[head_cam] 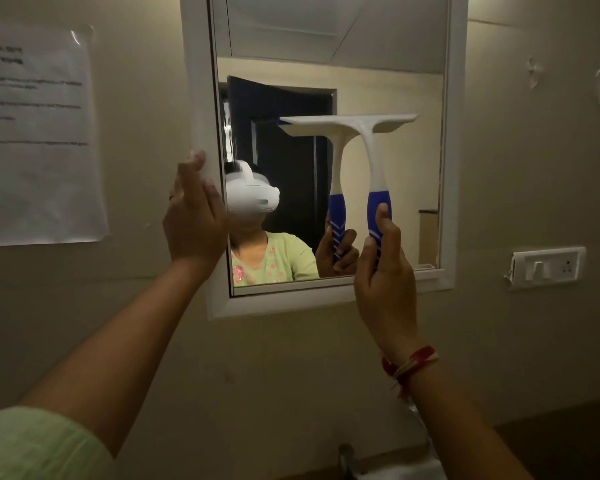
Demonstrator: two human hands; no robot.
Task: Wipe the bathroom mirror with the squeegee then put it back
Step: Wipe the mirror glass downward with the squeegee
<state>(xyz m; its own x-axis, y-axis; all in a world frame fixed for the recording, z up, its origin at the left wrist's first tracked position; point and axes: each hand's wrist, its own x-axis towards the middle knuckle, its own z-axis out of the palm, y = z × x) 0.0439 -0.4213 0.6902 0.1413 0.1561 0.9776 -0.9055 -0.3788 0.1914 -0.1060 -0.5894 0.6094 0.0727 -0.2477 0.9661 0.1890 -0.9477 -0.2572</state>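
Note:
A white-framed mirror (388, 81) hangs on the beige wall in front of me. The squeegee (369, 140) has a white head and neck and a blue grip; its blade lies flat against the glass about halfway up, with its reflection beside it. My right hand (383, 268) is shut on the blue grip, thumb pointing up along it. My left hand (193, 220) presses on the mirror's left frame edge, fingers together, holding it steady.
A printed paper notice (39, 133) is taped to the wall left of the mirror. A white switch and socket plate (548, 266) sits to the right. A tap and basin edge (354, 459) show at the bottom.

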